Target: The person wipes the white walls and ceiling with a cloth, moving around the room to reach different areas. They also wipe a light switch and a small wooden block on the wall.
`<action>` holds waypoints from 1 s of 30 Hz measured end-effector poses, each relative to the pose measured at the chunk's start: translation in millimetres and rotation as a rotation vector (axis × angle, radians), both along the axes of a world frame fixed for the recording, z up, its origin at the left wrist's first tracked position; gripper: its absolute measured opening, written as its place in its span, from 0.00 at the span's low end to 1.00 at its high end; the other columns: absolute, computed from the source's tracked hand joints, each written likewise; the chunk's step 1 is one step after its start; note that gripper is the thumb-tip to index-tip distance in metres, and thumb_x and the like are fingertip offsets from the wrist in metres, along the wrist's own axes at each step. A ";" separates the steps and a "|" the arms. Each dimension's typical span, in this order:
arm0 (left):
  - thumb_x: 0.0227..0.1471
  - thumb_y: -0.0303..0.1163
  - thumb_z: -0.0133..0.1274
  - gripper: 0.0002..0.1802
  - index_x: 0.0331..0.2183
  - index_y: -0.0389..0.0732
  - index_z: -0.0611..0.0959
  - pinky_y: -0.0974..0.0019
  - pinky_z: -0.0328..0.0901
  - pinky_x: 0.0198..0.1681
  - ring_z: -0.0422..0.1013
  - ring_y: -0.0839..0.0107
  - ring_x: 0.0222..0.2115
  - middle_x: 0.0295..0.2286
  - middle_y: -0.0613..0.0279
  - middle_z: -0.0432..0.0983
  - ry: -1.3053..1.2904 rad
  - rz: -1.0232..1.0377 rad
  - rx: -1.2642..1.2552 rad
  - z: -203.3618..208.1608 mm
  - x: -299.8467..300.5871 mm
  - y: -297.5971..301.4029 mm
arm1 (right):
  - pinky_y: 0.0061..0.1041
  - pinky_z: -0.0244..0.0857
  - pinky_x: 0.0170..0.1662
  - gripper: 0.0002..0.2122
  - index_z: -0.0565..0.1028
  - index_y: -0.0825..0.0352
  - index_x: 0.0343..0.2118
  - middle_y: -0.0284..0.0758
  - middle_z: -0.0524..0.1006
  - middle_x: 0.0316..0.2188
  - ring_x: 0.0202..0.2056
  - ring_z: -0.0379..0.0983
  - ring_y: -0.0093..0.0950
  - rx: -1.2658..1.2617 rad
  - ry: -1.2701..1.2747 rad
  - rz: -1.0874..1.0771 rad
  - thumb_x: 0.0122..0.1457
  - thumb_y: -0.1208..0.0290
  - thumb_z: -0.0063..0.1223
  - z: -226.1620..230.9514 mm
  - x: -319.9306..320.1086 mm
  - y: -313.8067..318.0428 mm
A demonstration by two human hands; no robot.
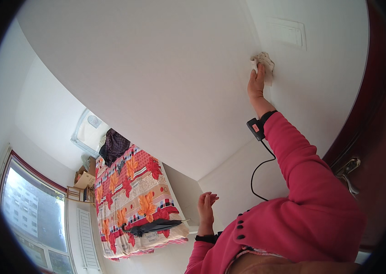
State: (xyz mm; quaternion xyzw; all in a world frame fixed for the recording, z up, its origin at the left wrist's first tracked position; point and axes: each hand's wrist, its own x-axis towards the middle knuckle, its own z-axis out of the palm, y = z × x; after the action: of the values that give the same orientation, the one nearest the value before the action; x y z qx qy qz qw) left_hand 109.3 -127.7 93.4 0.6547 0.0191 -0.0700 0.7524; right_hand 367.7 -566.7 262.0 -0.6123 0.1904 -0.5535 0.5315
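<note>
High up at the right, my right hand (256, 84) is closed on a crumpled off-white cloth (264, 65) and presses it to the white wall (289, 91), close to the corner where two walls meet. A white wall switch plate (289, 34) sits just beyond the cloth. My left hand (206, 206) is raised low in the middle, away from the wall. Its fingers are loosely bent and a little apart, with nothing seen in them. Part of its palm is turned from view.
A dark red door (375, 196) with a metal handle (350, 171) stands close at my right. At the left are a bed (131, 187) with a flowered cover, a folded black umbrella (154, 227) on it, a radiator (87, 239) and a window (33, 212). A black cable (253, 176) hangs from my right wrist.
</note>
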 end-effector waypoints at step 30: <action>0.51 0.20 0.57 0.33 0.58 0.45 0.70 0.64 0.71 0.44 0.74 0.66 0.39 0.56 0.55 0.65 -1.262 0.301 0.635 303.0 143.8 -7.7 | 0.30 0.67 0.52 0.14 0.80 0.54 0.43 0.20 0.78 0.44 0.46 0.72 0.28 -1.160 -0.435 0.342 0.52 0.73 0.62 156.2 -46.4 266.9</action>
State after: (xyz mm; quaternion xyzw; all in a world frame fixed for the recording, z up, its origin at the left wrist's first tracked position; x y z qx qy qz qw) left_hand 253.2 -135.4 396.4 0.7476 -0.3098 0.4348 0.3951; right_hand 321.3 -299.8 418.2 -0.6958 -0.3521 -0.5856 0.2213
